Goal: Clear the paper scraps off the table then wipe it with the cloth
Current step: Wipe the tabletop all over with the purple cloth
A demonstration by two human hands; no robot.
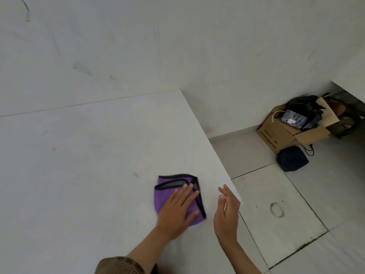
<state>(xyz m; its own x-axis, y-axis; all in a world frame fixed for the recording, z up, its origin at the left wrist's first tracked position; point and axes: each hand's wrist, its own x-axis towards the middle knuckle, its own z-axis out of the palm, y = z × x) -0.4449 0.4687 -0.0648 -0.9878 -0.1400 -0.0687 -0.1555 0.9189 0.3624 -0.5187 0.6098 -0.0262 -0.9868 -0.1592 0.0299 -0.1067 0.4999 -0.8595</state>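
A folded purple cloth [167, 186] with black trim lies on the white table [88, 155], close to its right edge. My left hand [176, 212] presses flat on the cloth with straight, spread fingers. My right hand [227, 212] hovers just right of the cloth at the table's edge, turned on its side with its fingers extended and holding nothing. I see no paper scraps on the table; a few faint smudges mark its surface.
The table's right edge runs diagonally beside my right hand. Beyond it is a tiled floor [276, 194]. An open cardboard box [280, 133] of dark items and a dark blue bag [292, 159] sit by the white wall [177, 46].
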